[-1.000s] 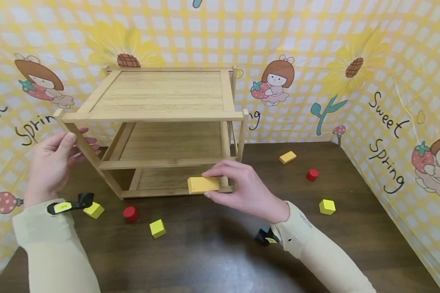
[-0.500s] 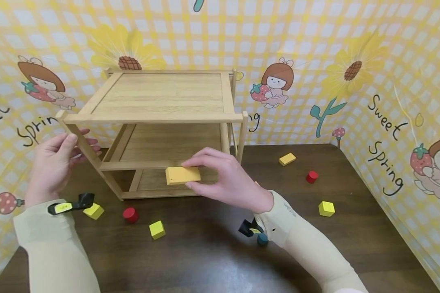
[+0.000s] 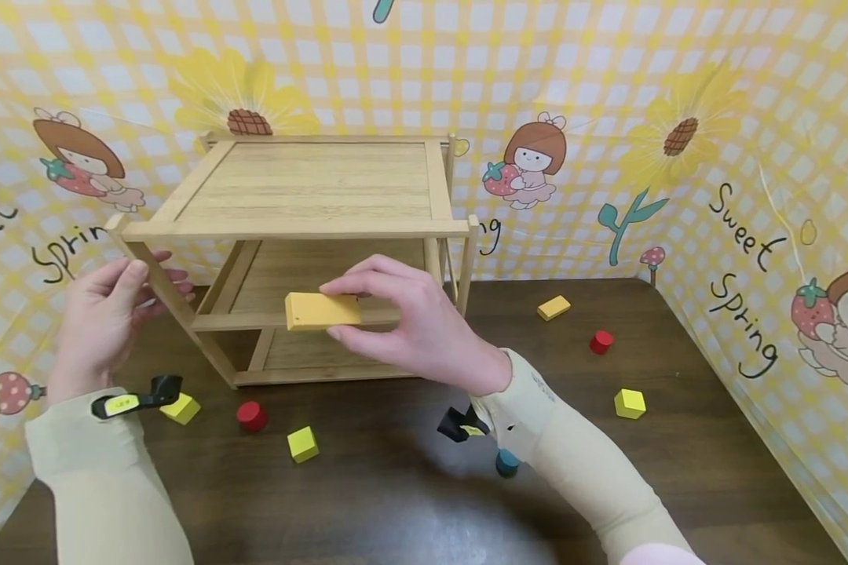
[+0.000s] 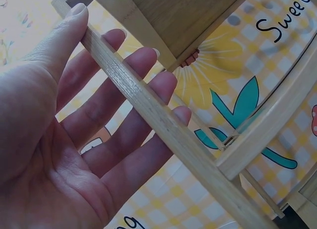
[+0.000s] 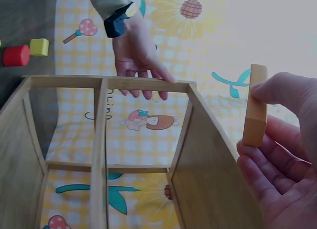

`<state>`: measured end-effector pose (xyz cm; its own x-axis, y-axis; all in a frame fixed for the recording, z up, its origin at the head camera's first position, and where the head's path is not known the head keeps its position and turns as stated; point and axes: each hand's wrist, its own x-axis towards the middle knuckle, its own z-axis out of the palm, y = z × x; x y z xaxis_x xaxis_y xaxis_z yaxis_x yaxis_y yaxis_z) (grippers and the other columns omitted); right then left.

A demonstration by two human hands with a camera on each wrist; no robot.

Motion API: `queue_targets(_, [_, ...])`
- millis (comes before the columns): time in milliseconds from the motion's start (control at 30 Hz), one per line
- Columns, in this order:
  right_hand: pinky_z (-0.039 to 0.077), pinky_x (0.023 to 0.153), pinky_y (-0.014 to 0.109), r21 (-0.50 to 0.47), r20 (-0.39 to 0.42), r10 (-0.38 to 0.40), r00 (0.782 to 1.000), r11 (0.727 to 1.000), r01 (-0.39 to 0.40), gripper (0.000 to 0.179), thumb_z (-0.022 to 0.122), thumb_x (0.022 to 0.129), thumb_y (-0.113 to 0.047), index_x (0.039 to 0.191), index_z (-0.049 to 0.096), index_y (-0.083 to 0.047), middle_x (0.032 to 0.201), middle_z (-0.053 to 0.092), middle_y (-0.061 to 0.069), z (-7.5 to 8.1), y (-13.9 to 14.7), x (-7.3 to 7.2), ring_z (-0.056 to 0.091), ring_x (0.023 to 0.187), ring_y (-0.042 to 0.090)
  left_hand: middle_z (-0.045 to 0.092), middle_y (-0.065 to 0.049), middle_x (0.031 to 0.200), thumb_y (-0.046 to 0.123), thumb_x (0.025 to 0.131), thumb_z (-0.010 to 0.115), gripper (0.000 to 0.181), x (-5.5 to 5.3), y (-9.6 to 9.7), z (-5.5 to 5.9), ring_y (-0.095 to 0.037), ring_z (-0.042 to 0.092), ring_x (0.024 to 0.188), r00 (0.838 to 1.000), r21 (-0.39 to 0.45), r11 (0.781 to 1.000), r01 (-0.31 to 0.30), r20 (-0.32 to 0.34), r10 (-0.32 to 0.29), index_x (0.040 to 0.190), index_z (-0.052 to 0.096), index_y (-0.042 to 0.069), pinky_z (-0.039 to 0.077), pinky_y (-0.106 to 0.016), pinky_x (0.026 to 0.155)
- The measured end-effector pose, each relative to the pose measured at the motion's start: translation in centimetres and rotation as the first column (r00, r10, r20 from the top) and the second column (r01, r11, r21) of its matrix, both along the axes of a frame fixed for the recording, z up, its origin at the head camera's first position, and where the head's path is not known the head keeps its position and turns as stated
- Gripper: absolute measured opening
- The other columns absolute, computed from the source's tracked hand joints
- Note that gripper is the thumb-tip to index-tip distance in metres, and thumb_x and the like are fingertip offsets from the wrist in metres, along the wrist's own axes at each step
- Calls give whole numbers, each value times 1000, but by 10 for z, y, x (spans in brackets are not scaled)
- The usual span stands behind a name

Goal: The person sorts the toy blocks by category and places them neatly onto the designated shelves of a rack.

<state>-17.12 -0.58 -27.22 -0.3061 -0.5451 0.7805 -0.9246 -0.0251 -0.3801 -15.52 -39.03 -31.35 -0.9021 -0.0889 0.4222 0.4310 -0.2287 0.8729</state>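
Within pinch of right hand, smooth oblong yellow block; left hand round post

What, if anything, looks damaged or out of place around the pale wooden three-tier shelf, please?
Nothing stands out: the shelf shows no visible break, the right hand pinches a yellow rectangular block, and small coloured blocks lie scattered on the dark brown table.

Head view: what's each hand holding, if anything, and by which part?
Right hand: yellow rectangular block, by its right half in this view. Left hand: three-tier wooden rack, by the upper part of its front left post.
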Motion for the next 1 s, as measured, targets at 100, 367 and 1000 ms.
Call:
queue_targets(100, [52,87,24,-5,-9,-4,1000,1000,4,32,83,86,-11,116,73,-2,108,68,3,5,-1,0,62,98,5,75,-18,99,7,105,54,31,3,1,0,-24,76,88,1000,-8,1000,-9,6,9,125,63,-14,60,-30,78])
queue_targets(367, [52,91,26,-38,-17,-19,1000,999,18,35,83,87,-13,118,73,0,111,69,5,23,-7,0,62,101,6,75,-17,98,7,105,54,33,4,2,0,-24,76,87,1000,-9,1000,-20,0,20,128,60,-17,60,-30,77])
queue_targets(1000, [48,92,15,40,104,-113,988,993,109,35,83,88,-14,119,73,-1,107,69,2,66,-47,-22,63,98,7,75,-17,101,9,105,56,33,4,-1,0,-24,75,88,999,-42,998,-43,31,45,129,62,-12,59,-29,79])
